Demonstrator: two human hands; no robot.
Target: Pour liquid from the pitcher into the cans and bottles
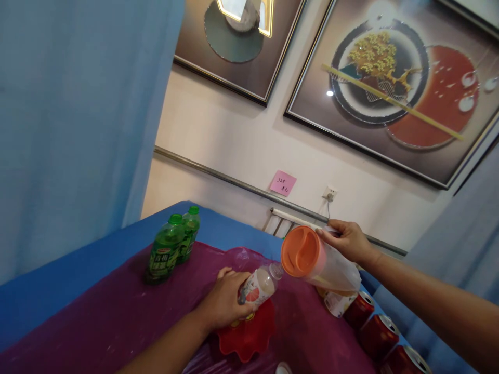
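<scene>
My left hand (224, 298) is wrapped round a small clear bottle (259, 285) with a fruit-print label, tilted to the right with its uncapped mouth up. Beneath it lies a red scalloped dish (247, 335). My right hand (346, 240) grips the handle of a translucent pitcher (335, 270) with an orange lid (302, 252). The pitcher is tipped left, its lid close to the bottle's mouth, and some liquid shows along its lower side. Whether any liquid is passing between them cannot be seen.
Two green bottles (166, 249) stand at the left on the purple cover (128, 306). Several red cans (378, 335) line the right edge, beside another labelled container (336, 303). A white round item (283, 368) shows at the bottom. Blue curtains hang on both sides.
</scene>
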